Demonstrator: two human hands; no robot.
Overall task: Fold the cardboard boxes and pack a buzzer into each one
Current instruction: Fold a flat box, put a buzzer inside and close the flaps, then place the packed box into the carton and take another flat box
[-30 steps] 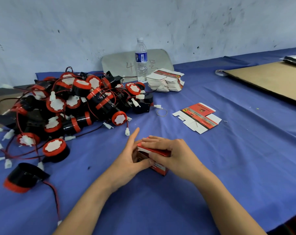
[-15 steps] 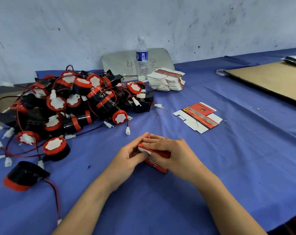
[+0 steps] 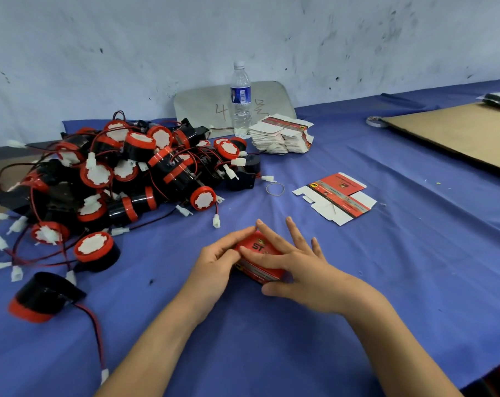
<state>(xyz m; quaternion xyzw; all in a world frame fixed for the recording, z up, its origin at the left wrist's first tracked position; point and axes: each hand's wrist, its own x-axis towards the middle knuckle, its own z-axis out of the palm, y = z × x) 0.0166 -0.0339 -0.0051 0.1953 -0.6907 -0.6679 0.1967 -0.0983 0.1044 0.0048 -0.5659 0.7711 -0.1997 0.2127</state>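
Our left hand (image 3: 214,266) grips left end of small red folded cardboard box (image 3: 258,247), fingers curled round it. Our right hand (image 3: 299,269) presses on box top, fingers straight and spread. Box sits on blue-clothed desk (image 3: 400,282). To left, pile of black-and-red round buzzers (image 3: 128,179); beyond on right, flat unfolded red-and-white box blank (image 3: 336,197).

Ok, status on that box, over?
Grips: left hand curled round red box end; right hand flat on top, fingers straight. Box looks closed. Nothing in the way; flat blank waiting beyond.
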